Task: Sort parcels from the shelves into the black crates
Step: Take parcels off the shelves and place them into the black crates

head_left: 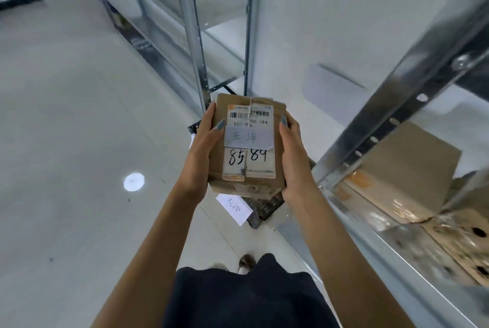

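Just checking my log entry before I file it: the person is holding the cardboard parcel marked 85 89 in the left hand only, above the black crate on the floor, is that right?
Not quite. The head view shows both hands holding it: the left hand grips one side of the cardboard parcel and the right hand the other. It is indeed marked 85 89 and held above the black crate on the floor.

floor (66, 116): pale, glossy, light glare (134, 181) left of the hands. shoes (239, 264) below them, dark skirt (246, 298) lower still.

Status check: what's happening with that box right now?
Left hand and right hand gripping cardboard parcel. Black crate directly below. Nothing in the way.
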Demonstrator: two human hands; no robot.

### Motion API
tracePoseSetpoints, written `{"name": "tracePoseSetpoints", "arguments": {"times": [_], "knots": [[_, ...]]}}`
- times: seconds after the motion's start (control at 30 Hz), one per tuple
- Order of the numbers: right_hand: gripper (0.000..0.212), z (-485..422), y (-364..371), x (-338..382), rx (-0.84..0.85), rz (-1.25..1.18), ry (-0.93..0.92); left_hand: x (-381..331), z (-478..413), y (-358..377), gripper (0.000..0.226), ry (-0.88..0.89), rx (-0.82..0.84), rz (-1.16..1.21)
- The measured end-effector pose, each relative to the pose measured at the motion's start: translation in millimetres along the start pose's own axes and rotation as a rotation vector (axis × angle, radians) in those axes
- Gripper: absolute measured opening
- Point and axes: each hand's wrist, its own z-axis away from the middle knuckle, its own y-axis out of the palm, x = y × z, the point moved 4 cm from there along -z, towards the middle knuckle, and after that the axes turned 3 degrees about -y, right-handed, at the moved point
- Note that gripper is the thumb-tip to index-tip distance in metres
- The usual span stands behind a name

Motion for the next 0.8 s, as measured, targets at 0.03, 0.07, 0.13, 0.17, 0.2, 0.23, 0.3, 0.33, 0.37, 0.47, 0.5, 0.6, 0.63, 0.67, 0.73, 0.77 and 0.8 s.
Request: {"name": "tracePoseSetpoints", "arguments": {"times": [0.03, 0.07, 0.13, 0.17, 0.2, 0.23, 0.3, 0.33, 0.37, 0.47, 0.5, 0.6, 0.63, 0.67, 0.73, 0.77, 0.8], "knots": [[0.038, -17.1, 3.9, 2.3, -0.005, 0.002, 0.003, -2.0, -17.8, -4.1, 0.068, 0.002, 0.010, 0.007], [0.038, -32.7, 7.3, 3.9, -0.011, -0.002, 0.011, -3.1, -34.0, -7.6, 0.068, -0.002, 0.025, 0.023], [0.039, -62.9, 12.0, 5.6, -0.017, -0.024, 0.029, -3.8, -65.7, -14.5, 0.068, -0.015, 0.052, 0.054], [0.040, -78.9, 13.7, 5.7, -0.025, -0.035, 0.036, -3.0, -83.1, -18.6, 0.068, -0.020, 0.067, 0.059], [0.041, -94.9, 14.8, 5.4, -0.038, -0.045, 0.044, -2.4, -101.0, -21.7, 0.068, -0.024, 0.086, 0.061], [0.042, -110.5, 15.9, 4.9, -0.053, -0.051, 0.055, -1.8, -120.1, -24.6, 0.069, -0.031, 0.103, 0.052], [0.046, -143.3, 17.2, 1.2, -0.105, -0.055, 0.077, 3.5, -162.4, -29.0, 0.069, -0.058, 0.153, 0.026], [0.047, -158.5, 17.7, -0.6, -0.144, -0.063, 0.085, 7.7, -183.1, -30.6, 0.067, -0.075, 0.184, 0.013], [0.047, -173.7, 16.8, -2.8, -0.192, -0.075, 0.088, 12.3, -202.8, -31.5, 0.065, -0.097, 0.216, 0.000], [0.045, -217.5, 11.0, -12.9, -0.367, -0.156, 0.102, 26.7, -260.5, -29.2, 0.062, -0.187, 0.340, -0.009], [0.045, -230.3, 9.7, -15.3, -0.421, -0.180, 0.101, 29.8, -278.3, -28.2, 0.060, -0.220, 0.372, -0.011], [0.044, -269.7, 7.6, -22.6, -0.512, -0.187, 0.077, 44.7, -335.6, -27.1, 0.057, -0.276, 0.430, -0.028], [0.044, -280.6, 6.5, -26.5, -0.545, -0.190, 0.085, 51.0, -351.4, -25.3, 0.056, -0.291, 0.446, -0.038], [0.043, -290.0, 4.9, -30.9, -0.579, -0.194, 0.088, 57.3, -364.3, -23.1, 0.054, -0.301, 0.462, -0.046], [0.043, -306.5, -1.7, -42.4, -0.635, -0.211, 0.086, 72.5, -384.1, -16.6, 0.052, -0.321, 0.497, -0.067], [0.044, -314.4, -6.5, -49.6, -0.651, -0.215, 0.091, 81.7, -392.8, -14.0, 0.051, -0.335, 0.505, -0.071], [0.045, -322.1, -12.1, -57.4, -0.661, -0.215, 0.102, 91.8, -401.8, -11.2, 0.052, -0.346, 0.505, -0.073]]}}
